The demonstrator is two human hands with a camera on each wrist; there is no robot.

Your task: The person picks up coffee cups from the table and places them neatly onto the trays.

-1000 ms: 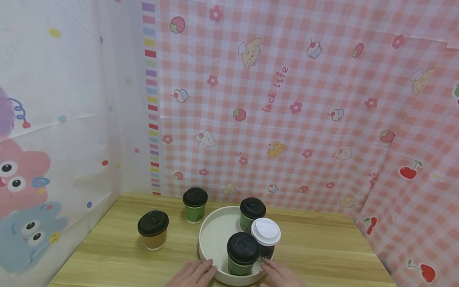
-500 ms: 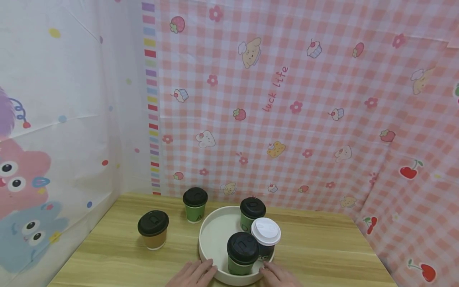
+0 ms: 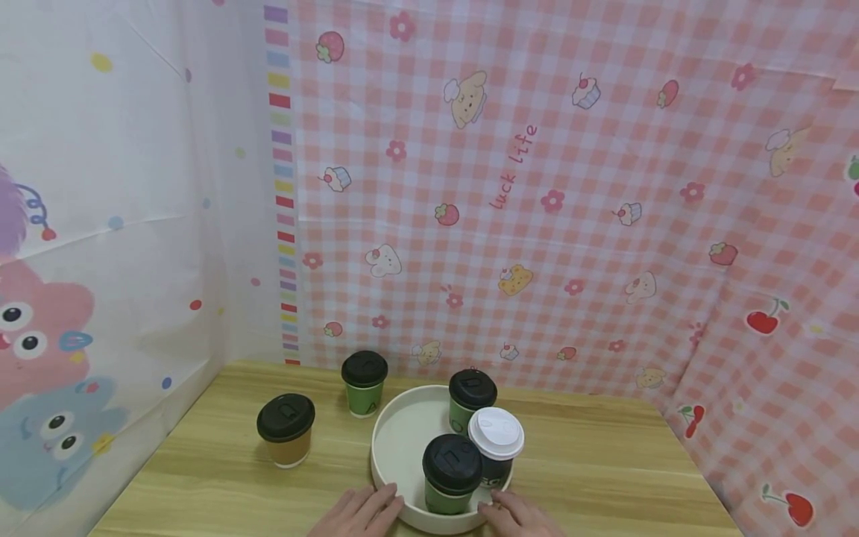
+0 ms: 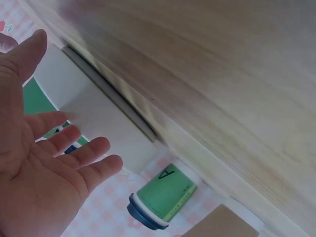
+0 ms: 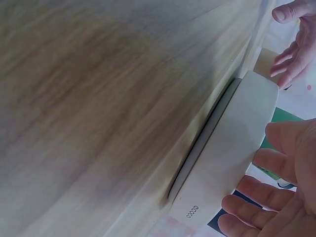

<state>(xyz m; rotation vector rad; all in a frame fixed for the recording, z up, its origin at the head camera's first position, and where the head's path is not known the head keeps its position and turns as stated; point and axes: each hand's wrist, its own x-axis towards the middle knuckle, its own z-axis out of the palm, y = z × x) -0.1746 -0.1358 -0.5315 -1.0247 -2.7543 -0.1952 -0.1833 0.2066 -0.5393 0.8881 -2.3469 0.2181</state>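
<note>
A round cream tray with a low upright wall stands on the table. In it are two green paper cups with black lids, a front one and a back one, and a dark cup with a white lid. My left hand touches the tray's front left rim with fingers extended. At the front right rim, my right hand lays its fingertips against the wall. The right wrist view shows these fingers loosely bent along the rim, gripping nothing. Both hands stay outside the tray.
Left of the tray, a brown cup with a black lid stands on the wooden table. Another green cup with a black lid is behind it, near the tray's back left. A pink checked cloth hangs behind the table.
My right hand has shifted slightly left along the tray's front right rim, its fingers drawing closer to the wall. My left hand, the tray and the cups look unmoved.
</note>
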